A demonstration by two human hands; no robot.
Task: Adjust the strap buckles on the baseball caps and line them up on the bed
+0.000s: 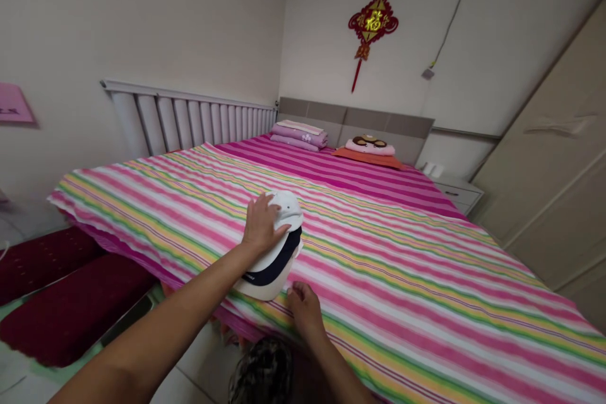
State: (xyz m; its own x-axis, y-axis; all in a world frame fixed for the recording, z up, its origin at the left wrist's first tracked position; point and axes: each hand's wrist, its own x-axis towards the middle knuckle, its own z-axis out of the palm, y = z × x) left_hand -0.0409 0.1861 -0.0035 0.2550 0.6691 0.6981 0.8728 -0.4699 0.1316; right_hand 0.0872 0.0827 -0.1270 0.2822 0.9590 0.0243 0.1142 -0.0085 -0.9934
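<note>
Several caps lie stacked on the striped sheet near the bed's front edge. A white cap (290, 202) is on top, with the dark brim of a navy cap (279, 265) beneath it and a beige cap brim (267, 291) lowest. My left hand (260, 224) grips the white cap's crown from above, thumb on the near side and fingers over the far left. Just right of the beige brim is my right hand (306, 308), its fingers curled together close to the sheet. I see nothing in it, and cannot tell whether it touches the brim.
A striped sheet (402, 265) covers the bed. Folded purple bedding (298, 137) and a pink pillow (369, 148) lie by the headboard (379, 126). A radiator (189, 117) lines the left wall. Dark red cushioned seats (80, 303) stand left, a nightstand (457, 192) right.
</note>
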